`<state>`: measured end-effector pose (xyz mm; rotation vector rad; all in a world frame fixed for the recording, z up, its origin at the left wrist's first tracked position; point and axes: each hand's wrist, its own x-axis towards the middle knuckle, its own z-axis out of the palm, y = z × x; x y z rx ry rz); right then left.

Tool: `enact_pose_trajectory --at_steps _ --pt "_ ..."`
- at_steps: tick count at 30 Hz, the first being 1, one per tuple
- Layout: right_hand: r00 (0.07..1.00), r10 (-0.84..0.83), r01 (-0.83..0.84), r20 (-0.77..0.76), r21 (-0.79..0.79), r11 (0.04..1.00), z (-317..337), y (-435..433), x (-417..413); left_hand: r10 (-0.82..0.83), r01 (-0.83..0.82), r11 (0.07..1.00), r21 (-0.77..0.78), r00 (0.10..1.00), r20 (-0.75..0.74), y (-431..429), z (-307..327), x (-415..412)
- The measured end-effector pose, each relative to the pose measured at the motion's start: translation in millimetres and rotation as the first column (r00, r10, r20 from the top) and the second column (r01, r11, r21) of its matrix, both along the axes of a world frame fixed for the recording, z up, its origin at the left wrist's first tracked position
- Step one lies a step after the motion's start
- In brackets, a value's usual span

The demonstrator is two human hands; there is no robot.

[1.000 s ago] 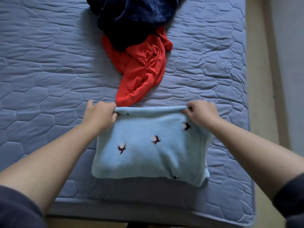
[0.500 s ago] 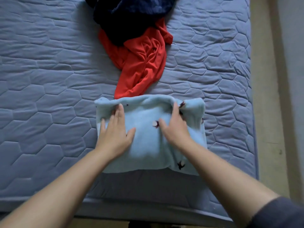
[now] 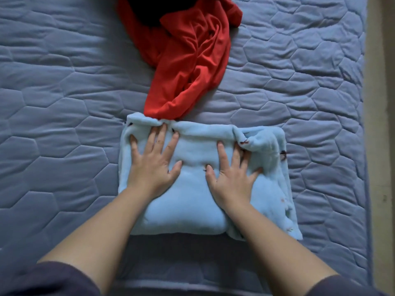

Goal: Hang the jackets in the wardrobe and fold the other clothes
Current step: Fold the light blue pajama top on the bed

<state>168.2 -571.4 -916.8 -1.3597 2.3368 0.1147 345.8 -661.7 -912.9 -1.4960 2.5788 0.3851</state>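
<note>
Light-blue fleece garment with little dark prints (image 3: 192,201) is folded into a chunky rectangle near the front edge of the grey-blue quilted bed cover (image 3: 64,103), right under both your palms. Its long axis runs 9 to 3 o'clock across you.

Your left hand (image 3: 154,165) lies flat on the left half with the fingers straight and spread. The tips are up against the rolled far edge at 12 o'clock. Your right hand (image 3: 233,180) is the same deal on the right half, splayed flat and gripping nothing.

The bit that matters is the messy part, which sits at 2 to 3 o'clock from your right hand. There's a bunched ridge there, plus a looser under-layer poking out along the right side down to about 4 o'clock. Your right hand is clearly the nearer one, and its outer fingers touch that ridge. My guess is you smooth or tuck that side with the right while the left pins the stack.

Heads up: the crumpled red garment (image 3: 188,60) lies at 12 o'clock with a dark garment (image 3: 147,11) on top of it. Its tail touches the fleece's far edge just past your left fingertips, so I wouldn't shove the stack forward.
</note>
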Motion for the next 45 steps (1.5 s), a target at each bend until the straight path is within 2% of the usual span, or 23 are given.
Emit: enact_pose_trajectory --at_steps 2,4,5,6,8,10,12,14,15,19,22,27,29,32,37,41,45 --pt "0.996 -0.040 0.043 0.075 -0.037 0.998 10.1 4.3 -11.8 0.082 -0.088 0.995 -0.055 0.991 -0.101 5.1 12.1 6.4" --pt "0.982 -0.170 0.175 0.077 -0.073 0.982 22.4 11.1 -30.4 0.271 -0.292 0.954 -0.073 0.938 -0.216 16.8 23.6 18.3" --pt "0.962 -0.269 0.272 0.056 -0.068 0.960 27.6 15.8 -42.0 0.407 -0.429 0.903 -0.018 0.869 -0.280 22.2 28.6 26.0" --pt "0.922 -0.382 0.385 0.055 -0.039 0.922 33.3 20.1 -53.4 0.566 -0.570 0.816 0.097 0.754 -0.333 26.2 34.1 33.5" --pt "0.820 -0.558 0.557 0.129 0.047 0.829 41.9 25.6 -71.8 0.822 -0.725 0.567 0.391 0.471 -0.320 28.8 40.6 47.2" --pt "0.732 -0.635 0.627 0.249 0.118 0.770 48.5 29.1 -83.8 0.929 -0.684 0.363 0.633 0.315 -0.193 27.8 46.9 56.9" --pt "0.590 -0.706 0.686 0.391 0.218 0.694 56.0 30.8 -90.4 0.964 -0.567 0.211 0.796 0.258 -0.073 25.4 53.4 64.4" --pt "0.423 -0.744 0.692 0.518 0.346 0.634 67.3 35.0 -95.3 0.973 -0.491 0.136 0.860 0.232 -0.021 24.1 66.3 67.3" --pt "0.362 -0.749 0.676 0.555 0.396 0.621 75.8 37.0 -97.6 0.975 -0.481 0.134 0.866 0.222 -0.028 23.3 75.1 68.1" --pt "0.226 -0.710 0.619 0.667 0.465 0.633 129.3 49.7 -109.1 0.986 -0.427 0.110 0.898 0.164 -0.043 30.3 134.8 71.9" --pt "0.166 -0.638 0.539 0.752 0.473 0.697 192.4 60.0 -111.0 0.989 -0.381 0.083 0.921 0.142 -0.030 51.5 201.1 84.0" --pt "0.167 -0.541 0.400 0.824 0.445 0.801 312.4 74.1 -104.1 0.996 -0.402 0.088 0.911 0.007 -0.093 107.9 328.5 104.6" --pt "0.184 -0.475 0.349 0.860 0.395 0.850 357.8 82.4 -98.5 0.985 -0.408 0.086 0.909 -0.103 -0.139 144.6 378.3 113.2" --pt "0.190 -0.388 0.286 0.902 0.327 0.901 420.8 98.2 -87.1 0.926 -0.423 0.131 0.897 -0.270 -0.263 213.4 446.5 124.3" --pt "0.235 -0.224 0.050 0.946 0.219 0.975 505.9 129.9 -36.7 0.804 -0.535 0.151 0.831 -0.422 -0.418 343.3 532.5 158.4" --pt "0.248 -0.081 -0.154 0.965 0.122 0.981 549.1 158.6 38.4 0.668 -0.598 0.075 0.798 -0.564 -0.485 458.6 578.3 189.5" --pt "0.245 0.075 -0.347 0.967 0.015 0.938 586.2 206.7 136.0 0.477 -0.647 -0.024 0.762 -0.677 -0.560 580.3 614.1 217.3"
